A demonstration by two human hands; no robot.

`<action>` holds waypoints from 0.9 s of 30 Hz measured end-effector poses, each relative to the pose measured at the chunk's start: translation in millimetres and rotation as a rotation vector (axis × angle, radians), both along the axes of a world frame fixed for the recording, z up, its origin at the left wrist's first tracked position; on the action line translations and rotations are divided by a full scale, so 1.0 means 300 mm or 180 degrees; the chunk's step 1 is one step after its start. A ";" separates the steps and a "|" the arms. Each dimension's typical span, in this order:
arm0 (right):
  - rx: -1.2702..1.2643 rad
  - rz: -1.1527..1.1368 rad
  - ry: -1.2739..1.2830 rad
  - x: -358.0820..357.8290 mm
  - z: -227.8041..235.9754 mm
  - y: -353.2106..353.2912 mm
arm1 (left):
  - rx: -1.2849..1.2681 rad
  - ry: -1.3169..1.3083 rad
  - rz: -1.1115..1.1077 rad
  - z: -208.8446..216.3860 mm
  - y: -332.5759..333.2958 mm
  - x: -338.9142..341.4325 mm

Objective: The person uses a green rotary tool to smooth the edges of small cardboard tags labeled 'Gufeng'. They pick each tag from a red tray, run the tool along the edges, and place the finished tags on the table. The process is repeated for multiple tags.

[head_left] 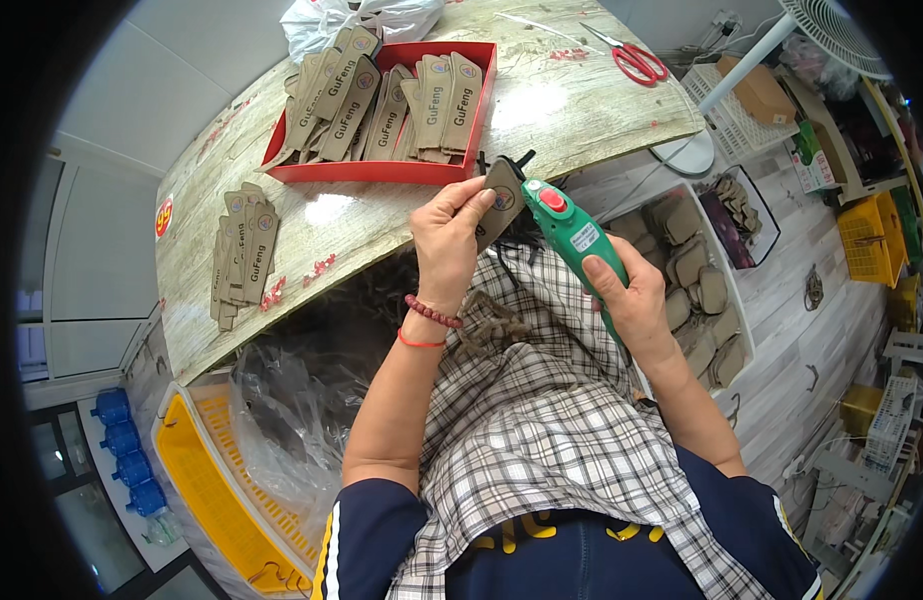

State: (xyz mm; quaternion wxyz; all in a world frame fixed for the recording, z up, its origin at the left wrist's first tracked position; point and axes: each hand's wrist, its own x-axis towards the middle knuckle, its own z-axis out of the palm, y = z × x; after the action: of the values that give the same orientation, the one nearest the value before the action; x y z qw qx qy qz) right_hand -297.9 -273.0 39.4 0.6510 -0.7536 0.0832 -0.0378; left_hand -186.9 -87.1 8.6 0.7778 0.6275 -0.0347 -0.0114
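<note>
My left hand point(448, 235) is closed, with thumb and fingers pinching a khaki fabric tab point(500, 200) that has a round printed emblem. Dark strips stick out past the far end of the tab. My right hand point(627, 300) wraps round a green hand-held power tool point(580, 235) with a red button. The tool's head meets the right edge of the tab; its working tip is hidden there. A red open box point(382, 172) on the table just beyond my hands holds many similar tabs point(387, 115). More tabs point(247, 250) lie in a loose pile to the left.
Red-handled scissors point(637, 62) lie on the wooden table point(552, 110), near its far right. A white bin point(737, 300) of khaki pieces stands below on the right. At lower left are a yellow basket point(197, 480) and clear plastic sheeting point(282, 410). A fan point(832, 35) stands at far right.
</note>
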 end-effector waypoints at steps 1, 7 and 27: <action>-0.0020 0.0003 -0.0002 0.002 0.002 -0.002 | 0.0018 0.0020 -0.0052 -0.001 0.001 -0.003; 0.0023 0.0030 -0.0020 0.004 0.005 -0.013 | 0.0463 -0.0318 -0.0407 0.023 0.032 0.003; -0.0372 0.0417 -0.0055 0.012 -0.002 -0.017 | 0.2917 -0.1888 -0.0803 0.180 0.163 0.073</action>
State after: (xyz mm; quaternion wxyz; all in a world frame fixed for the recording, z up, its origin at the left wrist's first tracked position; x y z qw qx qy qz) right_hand -294.2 -278.2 38.9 0.6076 -0.7938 0.0257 -0.0064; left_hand -165.1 -38.2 62.6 0.3750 0.8687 -0.3184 0.0587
